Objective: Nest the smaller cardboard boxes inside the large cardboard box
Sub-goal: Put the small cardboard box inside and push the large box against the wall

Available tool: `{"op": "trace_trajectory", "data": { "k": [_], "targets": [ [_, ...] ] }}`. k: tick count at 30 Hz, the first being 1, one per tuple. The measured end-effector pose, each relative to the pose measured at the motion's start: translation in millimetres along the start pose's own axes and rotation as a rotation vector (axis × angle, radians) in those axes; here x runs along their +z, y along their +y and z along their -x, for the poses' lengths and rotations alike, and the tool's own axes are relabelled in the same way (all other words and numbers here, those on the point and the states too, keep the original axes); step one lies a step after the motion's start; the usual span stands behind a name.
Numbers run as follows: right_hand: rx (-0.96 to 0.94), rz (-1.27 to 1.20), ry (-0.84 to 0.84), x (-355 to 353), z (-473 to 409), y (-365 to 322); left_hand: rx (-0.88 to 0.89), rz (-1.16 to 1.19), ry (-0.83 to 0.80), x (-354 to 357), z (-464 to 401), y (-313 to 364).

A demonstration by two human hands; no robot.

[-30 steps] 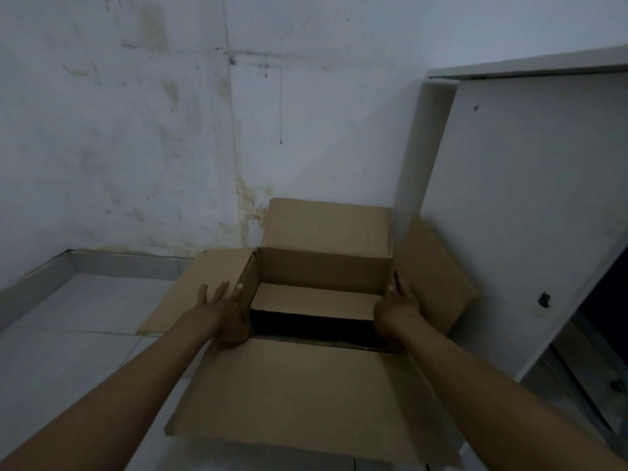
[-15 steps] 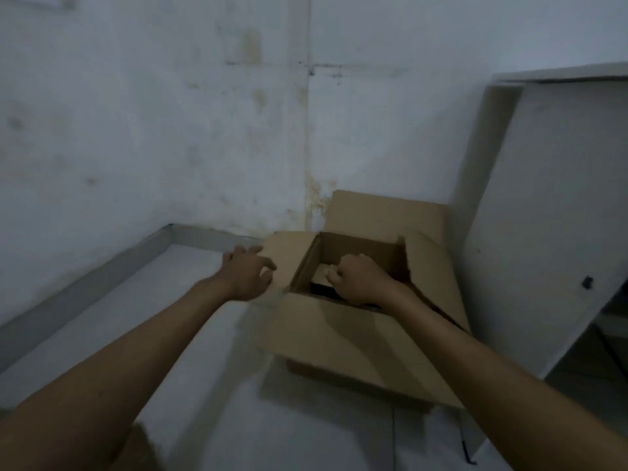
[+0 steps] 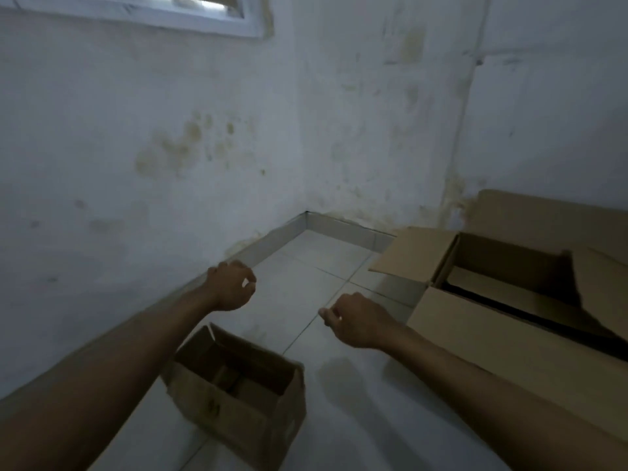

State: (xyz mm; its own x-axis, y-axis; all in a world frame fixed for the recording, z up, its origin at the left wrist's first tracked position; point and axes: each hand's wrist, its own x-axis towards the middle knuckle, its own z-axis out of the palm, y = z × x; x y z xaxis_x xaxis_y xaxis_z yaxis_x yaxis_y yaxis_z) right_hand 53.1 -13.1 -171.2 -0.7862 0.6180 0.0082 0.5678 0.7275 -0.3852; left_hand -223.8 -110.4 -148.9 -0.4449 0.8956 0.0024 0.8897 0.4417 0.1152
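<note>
Cardboard small box [image 3: 238, 379] sits below both loosely curled, empty hands [image 3: 231, 287] [image 3: 353, 321]; next, grip it for the big box [image 3: 509, 300].

Tiled floor [image 3: 326, 263] under two cardboard boxes [image 3: 238, 392]

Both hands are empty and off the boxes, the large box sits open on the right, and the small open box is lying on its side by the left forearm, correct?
Not quite. The head view shows the small box standing upright on the floor, its open top facing up, not on its side. The rest holds: left hand and right hand are empty, and the large box sits open on the right.
</note>
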Motion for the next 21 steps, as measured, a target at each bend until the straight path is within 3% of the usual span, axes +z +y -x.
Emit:
{"op": "trace_trajectory", "data": {
  "k": [6,9,12,14,21],
  "targets": [
    [0.188,-0.1,-0.137,57,-7,-32,-0.154,-0.14,-0.237,31,21,-82],
    [0.317,-0.388,-0.347,84,5,-51,-0.149,-0.136,-0.382,49,28,-108],
    [0.235,-0.463,-0.473,99,9,-66,-0.14,-0.09,-0.539,75,38,-115],
    [0.204,-0.392,-0.498,112,6,-75,-0.125,-0.071,-0.555,91,40,-120],
    [0.47,-0.373,-0.557,152,-8,-73,-0.109,-0.121,-0.485,117,32,-130]
  ]
}}
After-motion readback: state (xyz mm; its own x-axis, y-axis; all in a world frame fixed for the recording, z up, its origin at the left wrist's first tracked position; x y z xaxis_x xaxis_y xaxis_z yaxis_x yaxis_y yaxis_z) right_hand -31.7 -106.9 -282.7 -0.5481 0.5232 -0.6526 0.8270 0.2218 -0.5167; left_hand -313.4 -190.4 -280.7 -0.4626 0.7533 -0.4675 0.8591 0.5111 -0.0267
